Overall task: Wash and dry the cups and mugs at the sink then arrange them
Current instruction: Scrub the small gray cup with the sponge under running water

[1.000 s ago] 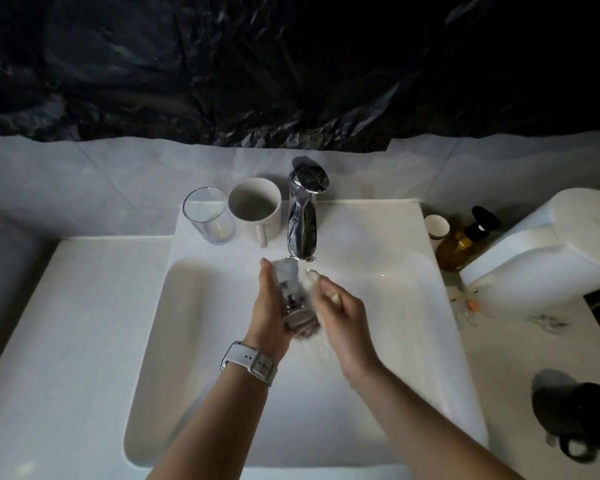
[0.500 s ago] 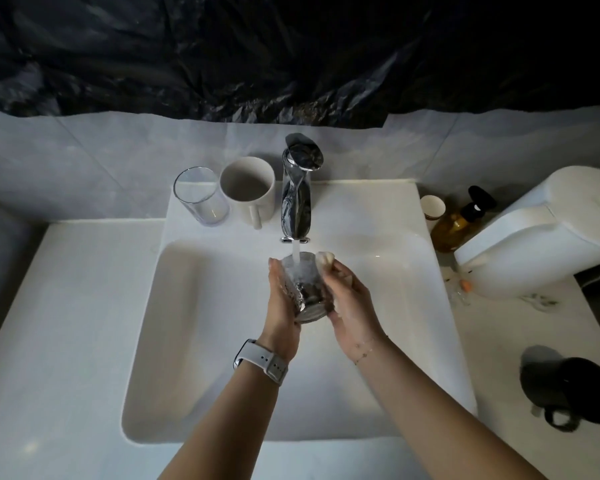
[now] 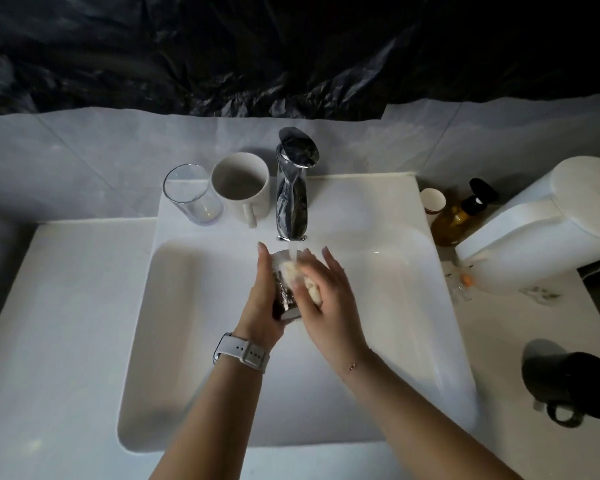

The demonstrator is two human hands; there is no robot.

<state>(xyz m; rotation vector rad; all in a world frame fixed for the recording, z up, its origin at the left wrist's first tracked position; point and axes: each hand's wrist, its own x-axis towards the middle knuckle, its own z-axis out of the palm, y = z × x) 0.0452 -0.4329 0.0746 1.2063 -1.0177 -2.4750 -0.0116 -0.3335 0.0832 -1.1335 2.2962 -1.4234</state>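
My left hand [image 3: 264, 299] grips a textured clear glass cup [image 3: 284, 299] over the white sink [image 3: 201, 341], under water running from the chrome faucet [image 3: 292, 195]. My right hand [image 3: 329, 299] presses a pale sponge [image 3: 310, 289] against the cup's mouth and side; most of the cup is hidden between my hands. On the ledge behind the basin, left of the faucet, stand a plain clear glass [image 3: 192, 194] and a white mug [image 3: 241, 187], both upright. A black mug [image 3: 568, 382] lies on the counter at the right.
Right of the sink stand a small paper cup [image 3: 433, 200], an amber pump bottle [image 3: 459, 216] and a big white appliance [image 3: 548, 223]. Small wrappers [image 3: 465, 282] lie beside them. White counter extends to the left of the basin. Black plastic sheeting covers the wall above.
The cup has tipped so its mouth faces the stream more, and my right hand has slid over it with the sponge. The other cups have not moved.
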